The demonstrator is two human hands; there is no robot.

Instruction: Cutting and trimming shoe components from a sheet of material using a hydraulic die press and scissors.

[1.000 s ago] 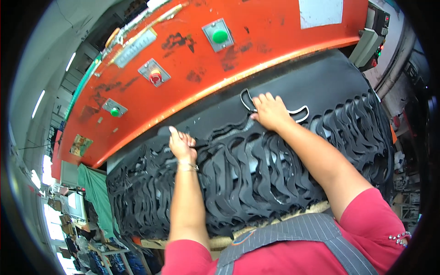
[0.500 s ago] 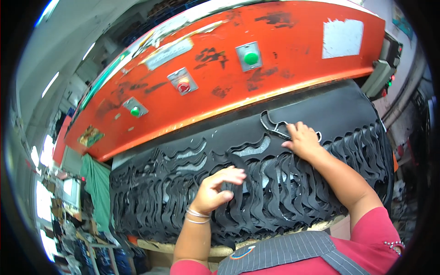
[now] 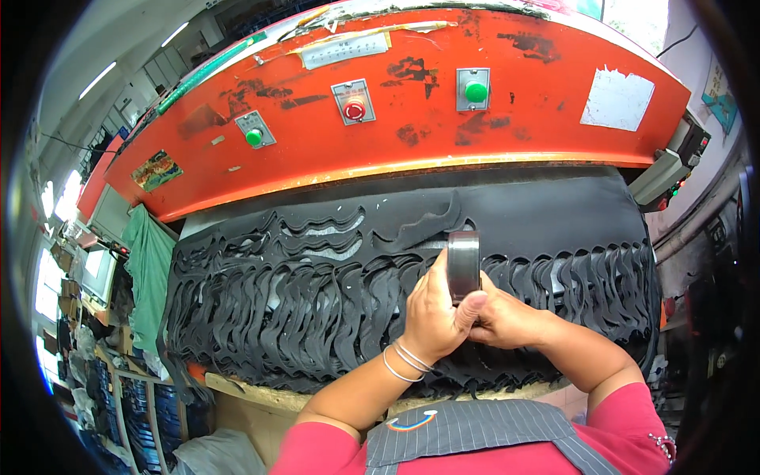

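Now that the cutter (image 3: 464, 265) is off the black sheet (image 3: 554, 207), the left hand (image 3: 434, 318) and right hand (image 3: 511, 318) both grasp it above the strips (image 3: 344, 332), so they, not the sheet, seem to bear its weight.

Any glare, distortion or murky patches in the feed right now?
Head view, upper right: window washed out; head view, top: lower edge of the press looks bowed; head view, centre: die glossy, cuts in the black sheet low in contrast.
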